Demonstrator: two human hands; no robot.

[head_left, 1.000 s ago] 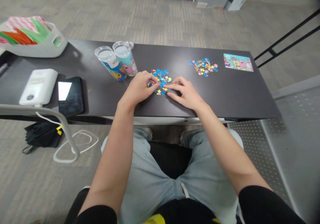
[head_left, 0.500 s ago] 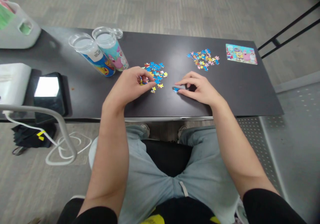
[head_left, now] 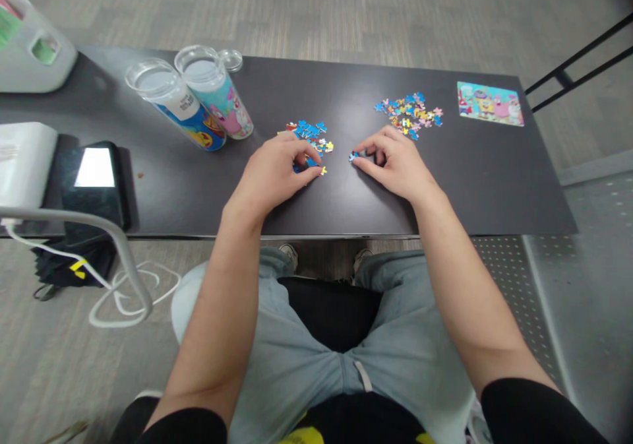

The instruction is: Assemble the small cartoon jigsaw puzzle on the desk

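Observation:
My left hand is over the near side of a loose pile of jigsaw pieces, mostly blue with some yellow and red. Its fingers are bent and slightly apart, the thumb tip at a small yellow jigsaw piece. Blue shows between thumb and forefinger, and the palm hides part of the pile. To the right, my right hand pinches a blue jigsaw piece between thumb and fingertips, low over the dark table. Behind that hand lies a second pile of jigsaw pieces, blue, yellow and pink.
A flat cartoon picture lies at the right end. Two clear-topped printed canisters stand left of the pile, a round clear lid behind them. Farther left are a phone-like black device, a white box and a white bin.
My left hand has moved right across its pile, covering yellow pieces at the near edge. My right hand has shifted slightly back, and the blue piece at its fingertips has moved with it.

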